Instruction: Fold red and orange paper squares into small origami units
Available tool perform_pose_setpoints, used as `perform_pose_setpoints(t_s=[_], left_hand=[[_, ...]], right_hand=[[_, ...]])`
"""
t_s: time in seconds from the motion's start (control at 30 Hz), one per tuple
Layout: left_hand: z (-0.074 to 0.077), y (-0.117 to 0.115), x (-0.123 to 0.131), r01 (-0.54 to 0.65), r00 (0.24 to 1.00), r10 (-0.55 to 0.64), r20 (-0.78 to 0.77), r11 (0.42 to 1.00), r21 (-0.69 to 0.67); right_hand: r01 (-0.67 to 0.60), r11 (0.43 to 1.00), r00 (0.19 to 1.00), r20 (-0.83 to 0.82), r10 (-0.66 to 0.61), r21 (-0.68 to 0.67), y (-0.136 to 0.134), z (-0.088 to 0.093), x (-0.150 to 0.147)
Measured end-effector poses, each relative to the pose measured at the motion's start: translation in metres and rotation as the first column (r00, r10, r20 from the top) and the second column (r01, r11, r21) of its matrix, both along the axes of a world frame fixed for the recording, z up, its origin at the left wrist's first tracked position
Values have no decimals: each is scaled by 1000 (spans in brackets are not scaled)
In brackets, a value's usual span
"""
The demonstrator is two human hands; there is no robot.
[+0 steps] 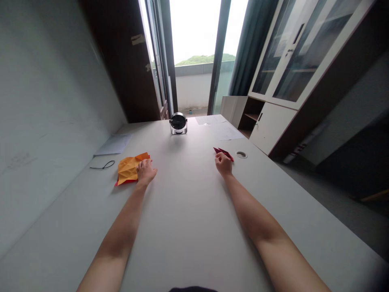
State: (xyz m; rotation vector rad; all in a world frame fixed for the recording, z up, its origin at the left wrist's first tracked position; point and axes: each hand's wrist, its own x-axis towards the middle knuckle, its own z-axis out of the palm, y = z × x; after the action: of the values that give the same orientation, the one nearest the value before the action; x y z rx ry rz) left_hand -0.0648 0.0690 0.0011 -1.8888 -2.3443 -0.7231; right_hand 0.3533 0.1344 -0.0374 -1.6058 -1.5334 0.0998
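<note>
My left hand (146, 172) rests on the right edge of a sheet of orange origami paper (127, 168), its fingers spread and the thumb out to the side. Fold creases cross the orange sheet, and a red edge shows beneath it. Further right, my right hand (223, 163) is closed at a dark red folded paper (226, 153), with its fingers against the near side. Pointed ends of the red paper stick out beyond the knuckles; the part under the hand is hidden.
A round black-and-silver device on a stand (178, 123) is at the table's far edge. White papers (114, 144) lie far left, others (229, 133) far right. A black cord (105, 166) lies left of the orange paper. A cable hole (241, 155) is right of my right hand.
</note>
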Motion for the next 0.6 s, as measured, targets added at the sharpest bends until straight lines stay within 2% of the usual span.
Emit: perform_pose_setpoints(t_s=[0.07,0.13,0.33,0.4,0.47,0.53,0.6], left_hand=[[-1,0,-15,-25,998,19,-53,993,-114],[-4,0,-26,-41,997,29,-74,984,-173],[-14,5,-39,-78,997,77,-14,979,-188],[-14,4,-38,-86,996,88,6,986,-141],[-9,2,-33,-70,998,70,1,997,-19],[-1,0,-25,-5,1000,8,-23,992,130],[8,-3,-12,115,993,-107,-47,970,215]], right_hand=[[-42,999,999,-14,43,12,-1,0,-3],[-78,997,997,-23,79,19,-2,0,-5],[-149,989,989,-16,149,18,-2,-1,-9],[-153,988,988,-18,153,8,-2,-1,-9],[-157,988,987,-21,157,-3,-3,-1,-10],[-163,987,986,-20,163,-8,-3,0,-10],[-167,986,986,-21,167,-11,-3,0,-11]])
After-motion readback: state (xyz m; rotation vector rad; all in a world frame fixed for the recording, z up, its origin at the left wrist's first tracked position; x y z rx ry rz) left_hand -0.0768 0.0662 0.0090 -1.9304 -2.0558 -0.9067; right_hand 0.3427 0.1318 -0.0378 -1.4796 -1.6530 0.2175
